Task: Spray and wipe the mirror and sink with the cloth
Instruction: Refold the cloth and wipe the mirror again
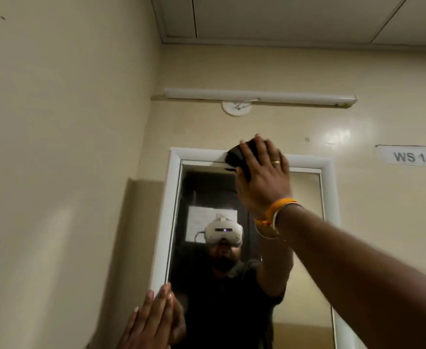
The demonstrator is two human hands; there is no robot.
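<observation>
Down at 7 o'clock the left hand [154, 321] is raised flat, its fingers straight and pressed close together, the tips touching the lower left edge of the white frame [173, 197]; it holds nothing. Just past it stands the mirror [207, 187], tall and narrow, filling the middle and running off the bottom at 6 o'clock. In the glass I can see the person's reflection wearing a white headset [223, 231] and a dark shirt.

Up toward 12 o'clock from the mirror's centre, the right hand [263, 172] presses a dark cloth [237, 153] against the top rail of the frame, where it meets the glass. The fingers are spread and fairly straight over the cloth, which bunches out past them on the left side. A ring sits on 1 finger, and orange bands [273, 214] circle the wrist. The forearm comes in from 4 o'clock.

Above the mirror, at 12 o'clock, a long white tube light [259, 96] runs across the wall. Far over at 3 o'clock a label reading WS 13 [413, 156] is stuck to the wall.
</observation>
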